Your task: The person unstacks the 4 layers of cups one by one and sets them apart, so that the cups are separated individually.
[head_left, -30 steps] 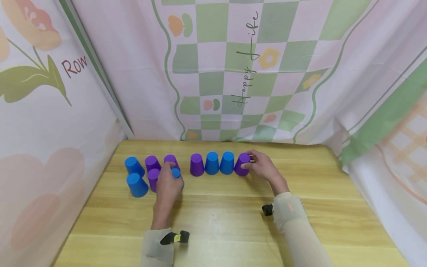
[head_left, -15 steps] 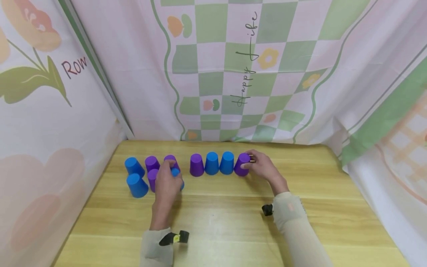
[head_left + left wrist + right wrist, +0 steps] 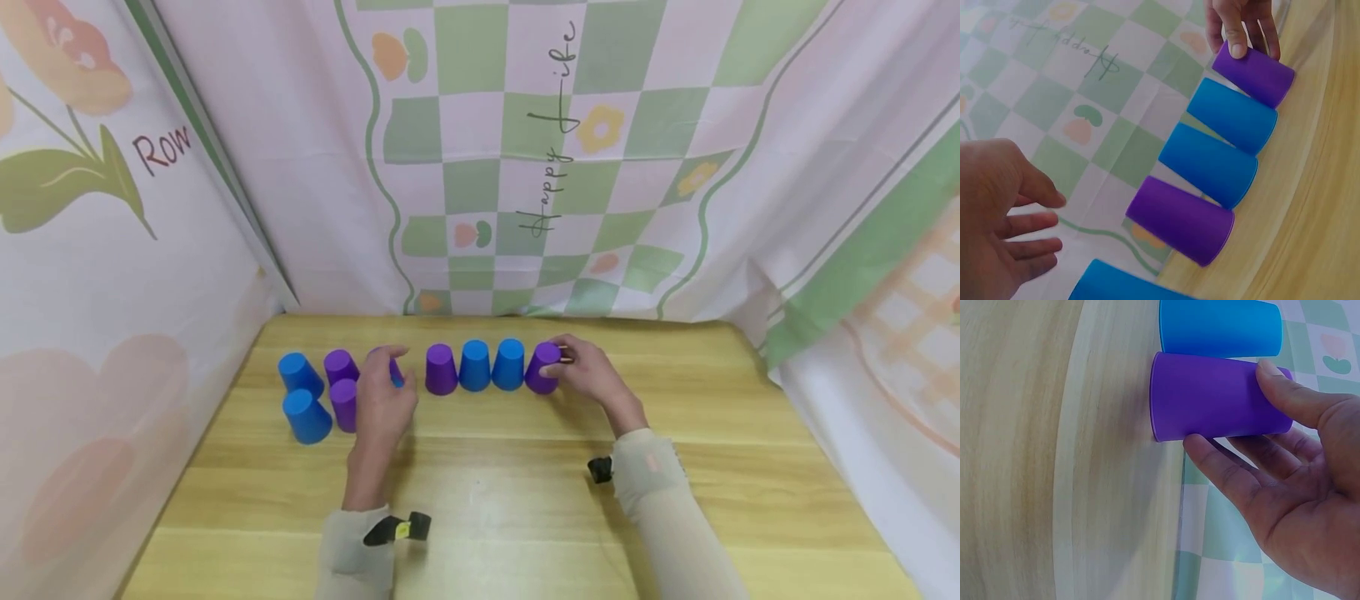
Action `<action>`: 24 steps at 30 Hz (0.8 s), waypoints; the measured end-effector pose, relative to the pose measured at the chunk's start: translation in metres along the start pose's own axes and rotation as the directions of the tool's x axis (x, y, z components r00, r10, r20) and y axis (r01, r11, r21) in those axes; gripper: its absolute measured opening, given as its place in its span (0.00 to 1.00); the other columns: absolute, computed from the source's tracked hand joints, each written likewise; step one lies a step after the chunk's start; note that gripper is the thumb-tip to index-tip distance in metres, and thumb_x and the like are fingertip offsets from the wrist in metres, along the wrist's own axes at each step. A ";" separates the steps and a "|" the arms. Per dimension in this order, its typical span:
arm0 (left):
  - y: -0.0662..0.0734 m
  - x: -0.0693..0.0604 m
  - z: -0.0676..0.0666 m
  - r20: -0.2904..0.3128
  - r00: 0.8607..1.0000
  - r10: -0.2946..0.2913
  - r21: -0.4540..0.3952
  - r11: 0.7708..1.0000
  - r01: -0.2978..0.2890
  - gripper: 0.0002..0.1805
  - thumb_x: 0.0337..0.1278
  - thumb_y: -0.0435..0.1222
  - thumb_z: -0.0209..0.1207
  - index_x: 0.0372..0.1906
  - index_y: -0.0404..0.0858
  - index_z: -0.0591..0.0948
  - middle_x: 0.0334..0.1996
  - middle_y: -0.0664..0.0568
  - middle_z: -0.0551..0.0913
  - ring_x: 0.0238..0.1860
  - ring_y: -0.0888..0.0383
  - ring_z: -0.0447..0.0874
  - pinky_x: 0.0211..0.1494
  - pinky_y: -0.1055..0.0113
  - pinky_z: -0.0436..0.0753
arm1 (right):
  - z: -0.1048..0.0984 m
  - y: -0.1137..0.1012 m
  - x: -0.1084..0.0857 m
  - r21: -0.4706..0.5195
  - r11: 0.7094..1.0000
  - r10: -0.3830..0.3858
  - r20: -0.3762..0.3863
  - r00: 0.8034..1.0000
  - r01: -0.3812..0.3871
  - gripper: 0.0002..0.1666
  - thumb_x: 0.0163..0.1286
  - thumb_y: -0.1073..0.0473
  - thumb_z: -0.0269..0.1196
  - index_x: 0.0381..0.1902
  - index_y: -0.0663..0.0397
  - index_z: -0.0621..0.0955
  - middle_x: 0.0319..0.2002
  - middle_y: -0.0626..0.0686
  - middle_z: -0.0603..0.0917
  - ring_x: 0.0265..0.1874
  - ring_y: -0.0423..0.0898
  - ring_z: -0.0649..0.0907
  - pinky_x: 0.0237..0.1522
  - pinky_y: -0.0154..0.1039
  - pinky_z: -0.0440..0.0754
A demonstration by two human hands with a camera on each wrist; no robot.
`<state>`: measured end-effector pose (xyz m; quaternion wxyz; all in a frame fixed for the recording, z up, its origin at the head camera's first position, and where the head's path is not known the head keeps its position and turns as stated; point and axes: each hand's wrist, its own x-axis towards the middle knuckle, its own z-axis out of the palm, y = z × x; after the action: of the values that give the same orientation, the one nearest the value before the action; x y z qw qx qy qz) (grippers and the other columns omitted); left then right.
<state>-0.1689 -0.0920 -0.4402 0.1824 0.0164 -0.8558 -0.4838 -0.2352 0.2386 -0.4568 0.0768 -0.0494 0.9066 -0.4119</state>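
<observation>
My right hand (image 3: 592, 371) grips the purple cup (image 3: 1219, 397) at the right end of a row, thumb on the near side and fingers on the far side. Left of it in the row stand two blue cups (image 3: 508, 365) (image 3: 475, 367) and another purple cup (image 3: 441, 370), all upside down. My left hand (image 3: 386, 408) hovers over the left group, fingers extended and holding nothing. Just beside it in the left wrist view is a blue cup (image 3: 1122, 284), mostly out of frame. A purple cup (image 3: 381, 357) behind the left hand is partly hidden.
Farther left, two blue cups (image 3: 300, 375) (image 3: 307, 417) and two purple cups (image 3: 342, 367) (image 3: 344, 404) stand close together. The wooden table (image 3: 510, 500) meets a checked curtain (image 3: 480, 192) at the back and a printed sheet on the left.
My left hand has let go of the blue cup, its fingers spreading as it shifts slightly. My right hand stays on the purple cup.
</observation>
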 end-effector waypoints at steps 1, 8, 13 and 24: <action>0.001 0.002 0.003 -0.002 1.000 0.016 -0.010 1.000 -0.016 0.22 0.61 0.25 0.65 0.61 0.34 0.81 0.57 0.40 0.83 0.52 0.41 0.82 0.62 0.47 0.82 | 0.000 0.000 0.000 0.001 1.000 0.003 -0.004 1.000 -0.003 0.31 0.73 0.56 0.69 0.70 0.59 0.75 0.66 0.68 0.80 0.68 0.67 0.79 0.68 0.62 0.79; 0.001 0.017 0.023 0.072 0.994 0.082 -0.030 0.996 -0.080 0.28 0.64 0.27 0.66 0.68 0.35 0.76 0.67 0.39 0.79 0.71 0.42 0.75 0.77 0.48 0.73 | 0.000 -0.001 0.001 -0.009 1.000 -0.002 0.001 1.000 0.002 0.33 0.73 0.55 0.69 0.71 0.60 0.74 0.66 0.69 0.80 0.67 0.67 0.79 0.69 0.63 0.78; 0.001 0.029 0.033 0.202 0.977 0.064 0.018 0.997 -0.069 0.38 0.64 0.29 0.67 0.77 0.36 0.67 0.75 0.39 0.70 0.76 0.42 0.69 0.80 0.48 0.69 | 0.001 0.000 0.000 -0.009 1.000 -0.007 -0.001 1.000 0.007 0.33 0.73 0.55 0.69 0.71 0.60 0.74 0.66 0.69 0.80 0.67 0.67 0.79 0.68 0.63 0.79; 0.004 0.036 0.055 0.156 0.987 0.047 -0.042 0.998 -0.040 0.39 0.62 0.28 0.66 0.77 0.34 0.66 0.75 0.37 0.69 0.76 0.40 0.68 0.81 0.48 0.69 | 0.000 0.000 0.001 -0.016 1.000 -0.011 0.000 1.000 0.011 0.33 0.73 0.55 0.69 0.71 0.60 0.74 0.66 0.69 0.80 0.67 0.67 0.79 0.68 0.62 0.79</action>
<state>-0.2204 -0.0521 -0.4518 0.1252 -0.0441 -0.8581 -0.4961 -0.2362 0.2380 -0.4571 0.0740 -0.0549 0.9096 -0.4050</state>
